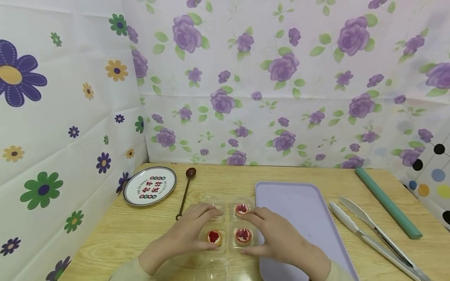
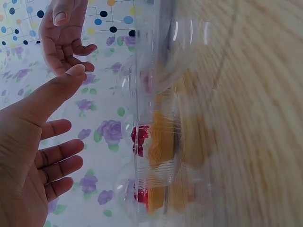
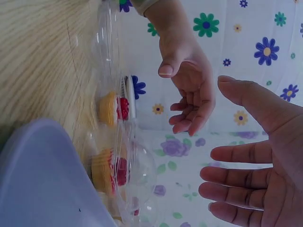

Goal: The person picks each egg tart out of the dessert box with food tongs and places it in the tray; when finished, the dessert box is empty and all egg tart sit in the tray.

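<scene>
Several small red-topped tarts sit in clear plastic packaging (image 1: 227, 231) with moulded compartments on the table. The front left tart (image 1: 214, 237) shows uncovered, with an empty clear dome (image 1: 212, 269) lying toward me from it. Clear domes cover the front right tart (image 1: 243, 235) and back right tart (image 1: 241, 209). My left hand (image 1: 184, 234) hovers over the left side, hiding most of the back left tart. Over the right side hovers my right hand (image 1: 277, 236). Both hands are empty, fingers loosely bent and thumbs apart, above the packaging in the wrist views.
A lilac tray (image 1: 291, 203) lies right beside the packaging, under my right forearm. Farther right are metal tongs (image 1: 376, 238) and a green rod (image 1: 386, 203). At the back left stand a white plate (image 1: 131, 189) and a dark long-handled spoon (image 1: 185, 191). Flowered cloth (image 1: 225, 128) hangs behind the table.
</scene>
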{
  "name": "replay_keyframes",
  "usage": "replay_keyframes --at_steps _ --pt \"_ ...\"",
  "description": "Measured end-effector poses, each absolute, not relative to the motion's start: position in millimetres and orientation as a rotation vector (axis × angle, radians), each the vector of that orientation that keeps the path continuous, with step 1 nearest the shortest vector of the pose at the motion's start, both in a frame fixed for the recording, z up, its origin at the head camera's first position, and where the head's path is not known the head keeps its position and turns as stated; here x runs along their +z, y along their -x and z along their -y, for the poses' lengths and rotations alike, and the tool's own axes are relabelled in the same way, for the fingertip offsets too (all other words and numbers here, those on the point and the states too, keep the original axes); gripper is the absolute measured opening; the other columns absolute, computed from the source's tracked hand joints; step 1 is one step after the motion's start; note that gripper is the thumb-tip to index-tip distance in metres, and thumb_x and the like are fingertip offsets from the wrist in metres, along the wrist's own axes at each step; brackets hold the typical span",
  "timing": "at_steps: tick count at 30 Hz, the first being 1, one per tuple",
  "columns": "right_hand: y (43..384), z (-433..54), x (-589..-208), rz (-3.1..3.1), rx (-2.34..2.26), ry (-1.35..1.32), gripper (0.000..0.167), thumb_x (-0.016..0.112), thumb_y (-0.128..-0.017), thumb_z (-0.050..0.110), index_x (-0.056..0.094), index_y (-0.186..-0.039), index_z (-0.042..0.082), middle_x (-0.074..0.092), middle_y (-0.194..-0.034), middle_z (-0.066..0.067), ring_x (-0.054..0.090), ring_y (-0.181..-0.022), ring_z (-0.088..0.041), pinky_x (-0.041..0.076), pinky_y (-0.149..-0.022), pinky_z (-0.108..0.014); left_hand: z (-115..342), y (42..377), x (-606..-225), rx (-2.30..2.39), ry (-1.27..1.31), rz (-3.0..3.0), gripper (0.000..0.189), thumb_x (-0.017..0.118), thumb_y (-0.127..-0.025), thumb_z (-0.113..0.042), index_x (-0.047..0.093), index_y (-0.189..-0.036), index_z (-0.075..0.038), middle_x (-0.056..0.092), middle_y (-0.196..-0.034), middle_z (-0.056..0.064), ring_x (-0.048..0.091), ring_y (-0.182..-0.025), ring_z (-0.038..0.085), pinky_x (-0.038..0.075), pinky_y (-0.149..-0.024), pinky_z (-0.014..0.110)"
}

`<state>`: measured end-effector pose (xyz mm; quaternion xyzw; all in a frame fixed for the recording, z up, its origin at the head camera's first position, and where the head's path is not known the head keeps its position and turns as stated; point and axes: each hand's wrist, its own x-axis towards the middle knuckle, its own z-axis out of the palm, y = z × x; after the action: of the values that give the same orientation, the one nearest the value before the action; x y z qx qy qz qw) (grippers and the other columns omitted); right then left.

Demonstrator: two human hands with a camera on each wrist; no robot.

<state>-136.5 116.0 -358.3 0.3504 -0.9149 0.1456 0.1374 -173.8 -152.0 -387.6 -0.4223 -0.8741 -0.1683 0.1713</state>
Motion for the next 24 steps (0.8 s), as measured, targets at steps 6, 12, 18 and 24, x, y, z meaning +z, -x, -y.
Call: replay_keyframes --at_steps 6,12,18,24 --pt "147.2 -121.5 -363.3 2.675 0.429 -1.02 0.062 0.073 -0.076 0.055 0.063 -0.12 0.013 0.062 -0.109 0.001 0.061 -0.098 -0.015 0.056 -0.081 -0.033 138.4 180.4 -388.2 -0.587 1.174 2.589 0.08 0.084 -0.065 -0.047 0.052 -0.132 -0.019 0.053 -0.13 -0.002 0.047 -0.123 0.018 0.038 -0.109 0.046" --pt "157.4 -123.6 -363.2 2.756 0.404 -1.032 0.057 0.074 -0.077 0.051 0.063 -0.119 0.014 0.063 -0.11 0.001 0.061 -0.1 -0.017 0.055 -0.084 -0.036 127.8 185.2 -391.4 -0.573 1.171 2.649 0.081 0.084 -0.065 -0.047 0.052 -0.132 -0.015 0.054 -0.127 0.001 0.049 -0.121 0.02 0.04 -0.108 0.045" --pt "167.1 -118.7 -365.1 2.849 0.363 -1.037 0.061 0.075 -0.077 0.05 0.062 -0.122 0.011 0.063 -0.114 -0.003 0.061 -0.102 -0.019 0.055 -0.085 -0.037 122.0 187.5 -400.1 -0.477 1.151 2.71 0.085 0.081 -0.065 -0.055 0.052 -0.132 -0.012 0.056 -0.122 0.0 0.052 -0.116 0.017 0.04 -0.107 0.041" --pt "173.8 -116.0 -370.2 2.899 0.321 -1.048 0.067 0.074 -0.076 0.053 0.061 -0.123 0.008 0.063 -0.114 -0.005 0.06 -0.1 -0.019 0.055 -0.084 -0.036 116.6 188.9 -405.9 -0.451 1.151 2.753 0.084 0.08 -0.065 -0.057 0.053 -0.13 -0.012 0.057 -0.121 -0.001 0.053 -0.115 0.017 0.042 -0.107 0.039"
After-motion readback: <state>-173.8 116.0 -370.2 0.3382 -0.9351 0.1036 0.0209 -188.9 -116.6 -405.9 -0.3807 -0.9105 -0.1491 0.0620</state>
